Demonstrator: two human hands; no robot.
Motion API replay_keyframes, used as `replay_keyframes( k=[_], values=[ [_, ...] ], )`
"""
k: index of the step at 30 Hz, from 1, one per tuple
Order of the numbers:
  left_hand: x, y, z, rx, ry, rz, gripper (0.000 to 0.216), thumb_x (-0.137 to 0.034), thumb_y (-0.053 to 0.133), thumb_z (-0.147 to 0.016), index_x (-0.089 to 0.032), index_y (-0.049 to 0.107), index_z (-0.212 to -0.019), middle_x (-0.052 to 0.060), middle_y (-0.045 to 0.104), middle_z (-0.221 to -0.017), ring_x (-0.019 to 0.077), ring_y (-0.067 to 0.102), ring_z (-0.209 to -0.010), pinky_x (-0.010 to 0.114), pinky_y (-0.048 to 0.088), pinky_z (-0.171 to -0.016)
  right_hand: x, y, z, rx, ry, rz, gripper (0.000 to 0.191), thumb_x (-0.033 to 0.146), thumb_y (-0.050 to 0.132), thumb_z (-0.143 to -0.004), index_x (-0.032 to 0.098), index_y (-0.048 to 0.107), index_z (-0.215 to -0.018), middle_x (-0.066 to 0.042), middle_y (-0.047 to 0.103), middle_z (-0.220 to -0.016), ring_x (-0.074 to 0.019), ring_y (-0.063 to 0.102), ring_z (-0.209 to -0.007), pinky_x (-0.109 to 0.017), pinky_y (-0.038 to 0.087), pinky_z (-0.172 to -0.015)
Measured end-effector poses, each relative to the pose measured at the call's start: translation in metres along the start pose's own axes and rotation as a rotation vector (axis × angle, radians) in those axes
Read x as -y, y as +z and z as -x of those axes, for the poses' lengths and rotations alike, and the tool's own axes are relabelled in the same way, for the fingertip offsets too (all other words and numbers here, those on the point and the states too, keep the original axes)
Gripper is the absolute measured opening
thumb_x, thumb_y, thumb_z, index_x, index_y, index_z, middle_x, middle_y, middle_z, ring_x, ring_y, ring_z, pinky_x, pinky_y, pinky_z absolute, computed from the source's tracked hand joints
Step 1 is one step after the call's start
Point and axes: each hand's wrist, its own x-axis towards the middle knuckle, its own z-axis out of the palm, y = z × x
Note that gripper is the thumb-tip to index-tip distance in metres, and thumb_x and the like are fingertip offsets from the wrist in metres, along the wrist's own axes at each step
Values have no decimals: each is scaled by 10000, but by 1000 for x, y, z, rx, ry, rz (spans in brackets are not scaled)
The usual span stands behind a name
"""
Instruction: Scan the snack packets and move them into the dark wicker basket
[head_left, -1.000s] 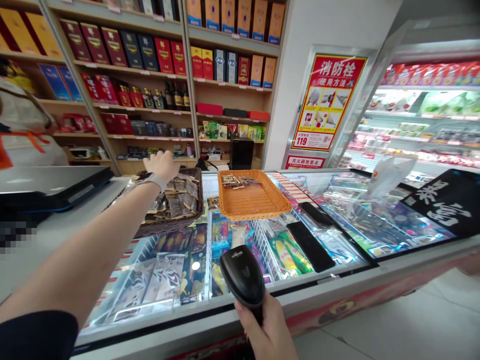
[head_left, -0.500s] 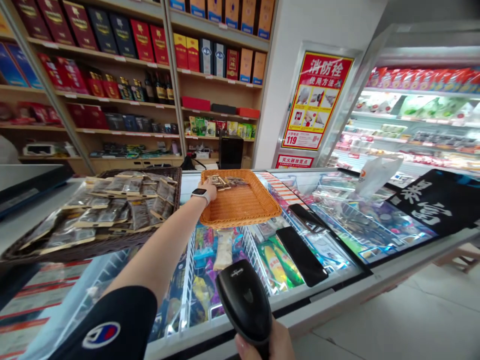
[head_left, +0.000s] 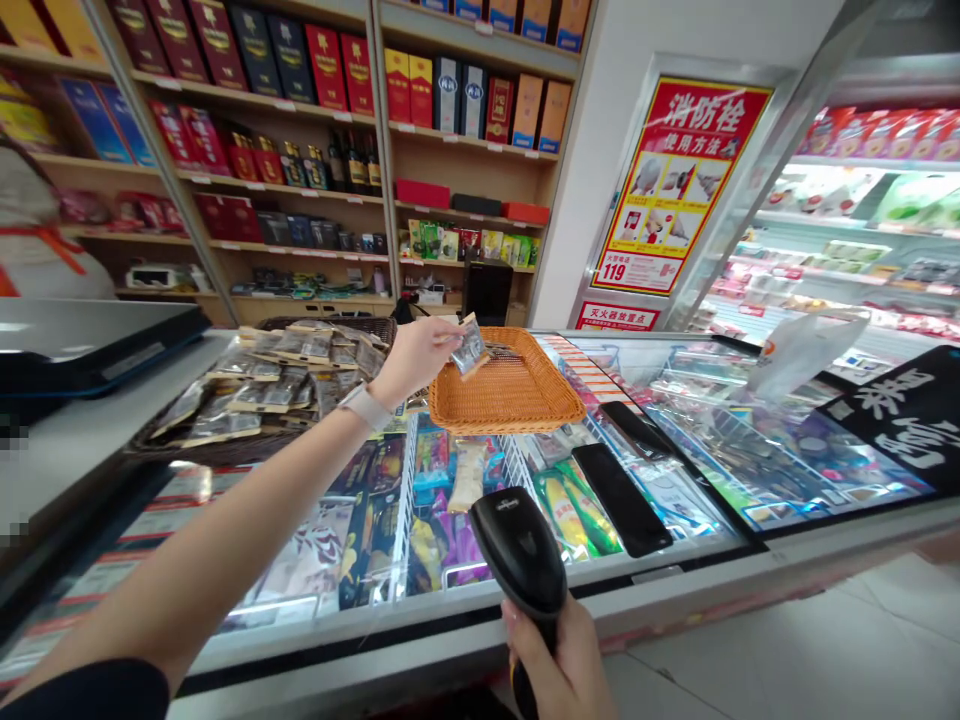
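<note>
Between the fingertips of my left hand (head_left: 420, 352) is a small clear-fronted packet (head_left: 469, 347), raised over the left rim of the orange wicker basket (head_left: 517, 395). A few similar packets (head_left: 504, 352) lie at the back of that basket, partly hidden. To the left, a dark brown wicker tray (head_left: 375, 330) carries a heap of such packets (head_left: 277, 375). My right hand (head_left: 562, 660) is wrapped round the handle of a black barcode scanner (head_left: 523, 550), its head upright over the freezer's front edge.
Everything stands on a glass-topped freezer (head_left: 480, 590) with bagged goods inside. Two dark phone-like slabs (head_left: 622, 498) (head_left: 636, 430) lie right of the basket. A white plastic bag (head_left: 806, 350) and a black lettered cloth (head_left: 900, 410) are farther right. A person in an apron (head_left: 45, 230) is at far left.
My left hand has come up from inside the orange basket, lifting a packet out. The view has shifted, and the scanner stays in my right hand.
</note>
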Motion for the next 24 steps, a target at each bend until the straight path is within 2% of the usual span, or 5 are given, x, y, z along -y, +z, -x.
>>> replay_keyframes(
  k=[5, 10, 16, 19, 24],
  values=[
    [-29, -33, 78, -2, -101, 273, 223, -369, 737, -844, -194, 823, -954, 87, 798, -953, 207, 711, -778, 314, 580, -725, 23, -5, -2, 187, -45, -100, 573, 736, 541, -931, 212, 635, -719, -35, 621, -606, -237, 646, -614, -309, 532, -631],
    [-6, -26, 132, 80, -279, 417, 284, -422, 787, -788, -179, 829, -927, 84, 797, -873, 129, 586, -551, 245, 483, -502, 41, -6, 10, 248, -33, -58, 480, 653, 573, -953, 212, 628, -770, -17, 621, -612, -220, 641, -607, -276, 489, -575],
    [22, -7, 161, 241, -400, 541, 295, -437, 837, -727, -170, 808, -850, 88, 779, -872, 167, 644, -668, 253, 509, -550, 47, -1, 17, 299, -24, 43, 426, 587, 574, -969, 218, 633, -765, -11, 628, -580, -239, 665, -644, -293, 511, -662],
    [26, -3, 168, 257, -393, 609, 431, -421, 855, -714, -164, 781, -1052, 81, 744, -924, 160, 644, -712, 253, 514, -588, 47, 2, 16, 287, -21, 34, 406, 563, 590, -968, 202, 663, -798, -24, 665, -619, -237, 671, -656, -295, 511, -673],
    [25, -2, 173, 350, -467, 711, 641, -397, 846, -742, -153, 680, -1311, -17, 598, -697, 119, 538, -620, 243, 445, -583, 45, 3, 15, 327, 9, 49, 417, 583, 566, -979, 193, 680, -885, -18, 650, -635, -245, 665, -687, -302, 497, -705]
  ],
)
